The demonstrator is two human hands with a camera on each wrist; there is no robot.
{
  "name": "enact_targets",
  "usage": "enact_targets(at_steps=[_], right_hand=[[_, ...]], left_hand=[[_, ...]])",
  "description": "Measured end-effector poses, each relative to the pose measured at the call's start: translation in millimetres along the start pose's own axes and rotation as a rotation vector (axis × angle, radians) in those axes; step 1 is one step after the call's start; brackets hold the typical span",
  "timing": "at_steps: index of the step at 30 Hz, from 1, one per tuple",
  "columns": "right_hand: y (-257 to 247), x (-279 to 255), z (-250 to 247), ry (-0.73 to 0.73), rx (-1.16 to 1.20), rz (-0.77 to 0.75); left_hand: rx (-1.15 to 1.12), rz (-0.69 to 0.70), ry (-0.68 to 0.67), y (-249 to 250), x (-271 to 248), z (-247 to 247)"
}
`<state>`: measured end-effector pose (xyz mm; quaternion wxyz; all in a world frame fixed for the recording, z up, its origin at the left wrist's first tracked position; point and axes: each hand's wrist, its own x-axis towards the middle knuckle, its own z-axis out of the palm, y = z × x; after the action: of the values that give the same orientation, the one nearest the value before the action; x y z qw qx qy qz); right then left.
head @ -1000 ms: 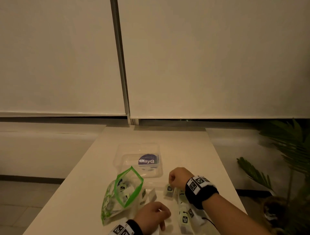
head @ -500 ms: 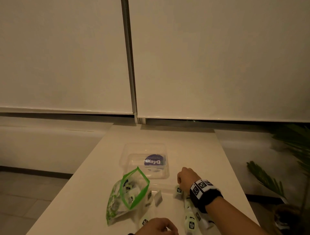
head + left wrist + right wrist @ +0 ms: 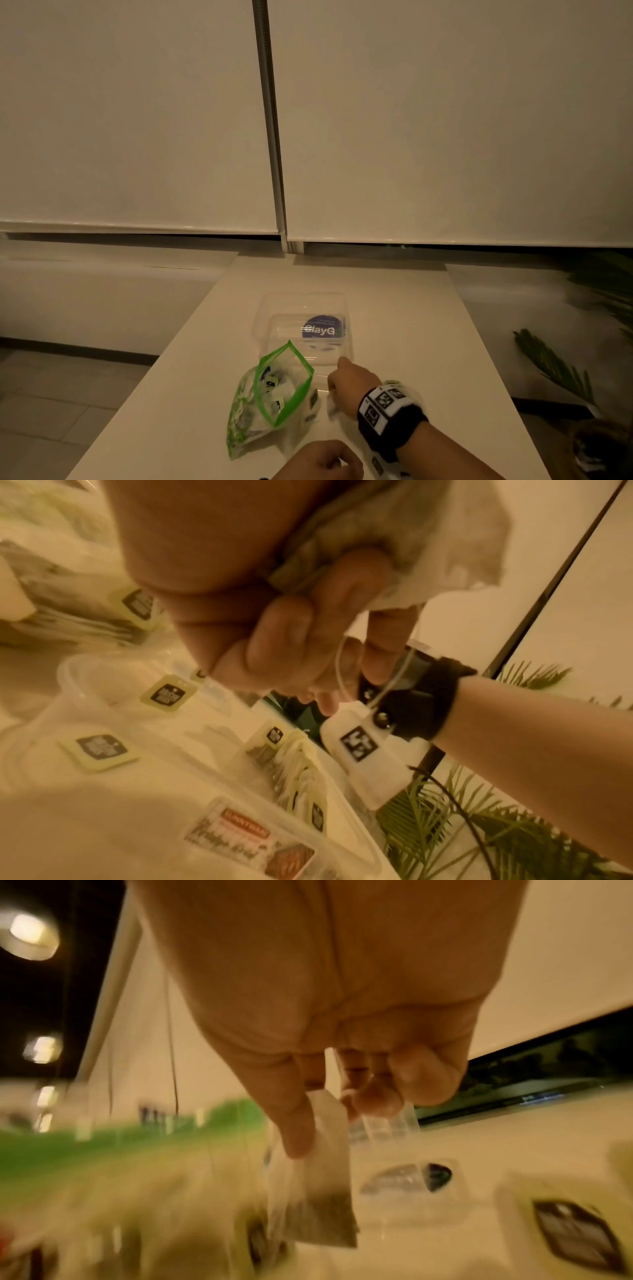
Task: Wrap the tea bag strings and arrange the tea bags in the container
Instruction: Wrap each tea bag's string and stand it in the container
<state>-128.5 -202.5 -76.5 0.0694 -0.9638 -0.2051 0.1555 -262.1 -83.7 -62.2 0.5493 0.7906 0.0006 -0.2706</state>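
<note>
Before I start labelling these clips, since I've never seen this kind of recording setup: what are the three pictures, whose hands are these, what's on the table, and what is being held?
There is no machine here: a person works with bare hands and wears three cameras. The head view looks forward and down at the table; each wrist view looks along one hand at its fingers. The black-and-white patterned bands are the wrist camera straps.

On the table stand a clear plastic container with a blue sticker, and nearer the person a green-rimmed zip bag of tea bags. More tea bags lie loose beside it.

The left hand grips a tea bag, its string looped past the fingers. The right hand pinches another tea bag by its top, so that it hangs; that view is blurred.
</note>
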Motion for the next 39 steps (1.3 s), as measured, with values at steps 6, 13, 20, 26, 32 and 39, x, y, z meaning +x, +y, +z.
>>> enact_targets(at_steps=[6,13,20,26,32,39], right_hand=[[7.7,-42.8,-66.7,0.140,0.390,-0.094],[9.7,-100.1,-103.5,0.072,1.081,-0.278],[7.5,-124.7,-98.0,0.159,1.239,-0.310],[21.0,-140.5,-90.4,0.233,1.334,-0.271],[28.5,-142.8,-78.5,0.501,1.190,-0.091],[17.3,-152.6,-75.9,0.487,1.352,-0.128]], left_hand=[[-0.115,0.200,0.326,-4.7,6.1,-20.6],[-0.261,0.387,0.508,33.1,-5.7,-40.0],[-0.316,0.428,0.083,72.1,-17.5,-13.6],[-0.252,0.344,0.080,73.3,-19.9,-25.6],[-0.226,0.424,0.081,73.9,-29.9,-23.6],[0.044,0.469,0.147,62.3,-24.4,-16.8]])
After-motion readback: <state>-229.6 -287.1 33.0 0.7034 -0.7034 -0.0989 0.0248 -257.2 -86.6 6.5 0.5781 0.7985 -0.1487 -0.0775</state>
